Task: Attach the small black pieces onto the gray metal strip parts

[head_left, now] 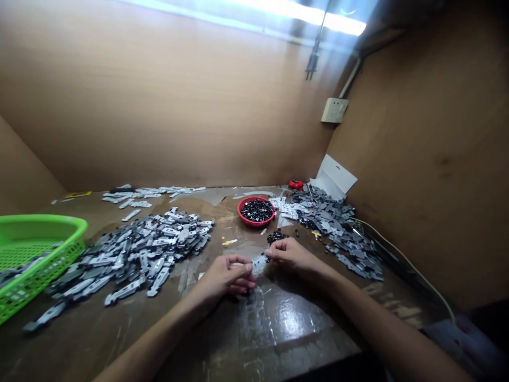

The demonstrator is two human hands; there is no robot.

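Note:
My left hand (228,276) and my right hand (290,254) meet over the middle of the brown table (278,323). Between their pinched fingertips is a small grey metal plate (260,263), held by both. Just beyond my right hand lies a little heap of black small parts (277,236). Behind it stands a red bowl (256,211) filled with the same black parts.
A large pile of grey metal plates (139,249) spreads on the left, another pile (338,228) on the right by a white cable (405,260). A green basket (35,249) sits at the left edge. Wooden walls enclose the bench, with a socket (334,110) at the back right.

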